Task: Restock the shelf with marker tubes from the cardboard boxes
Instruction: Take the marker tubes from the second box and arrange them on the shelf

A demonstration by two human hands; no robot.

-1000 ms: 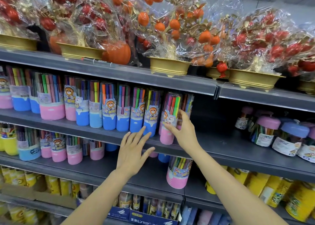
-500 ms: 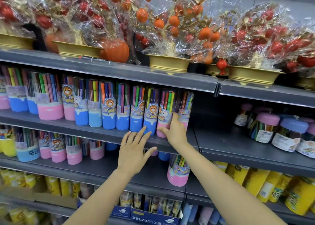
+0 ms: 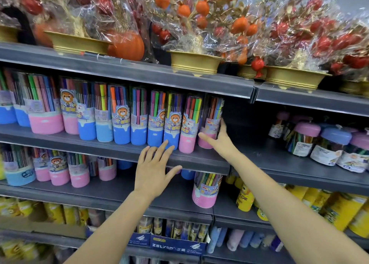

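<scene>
A row of clear marker tubes [image 3: 121,122] with blue and pink bases stands along the grey middle shelf [image 3: 89,147]. My right hand [image 3: 220,141] holds the pink-based tube at the row's right end [image 3: 212,112], thumb across its base and fingers up its right side. The tube stands upright, just behind the front pink tube [image 3: 188,128]. Spread and holding nothing, my left hand [image 3: 153,169] hovers at the shelf's front lip, fingertips close to a blue tube base. One lone pink tube [image 3: 205,191] stands on the shelf below.
Wrapped gold pots of fake fruit [image 3: 195,64] fill the top shelf. Round jars with pink and blue lids [image 3: 319,144] sit to the right, past a bare stretch of shelf. Yellow tubes [image 3: 339,209] and blue boxes of pens [image 3: 175,243] are lower down.
My right hand stood the tilted pink tube upright in the row, then shifted right onto the end tube. My left hand stayed near the shelf lip.
</scene>
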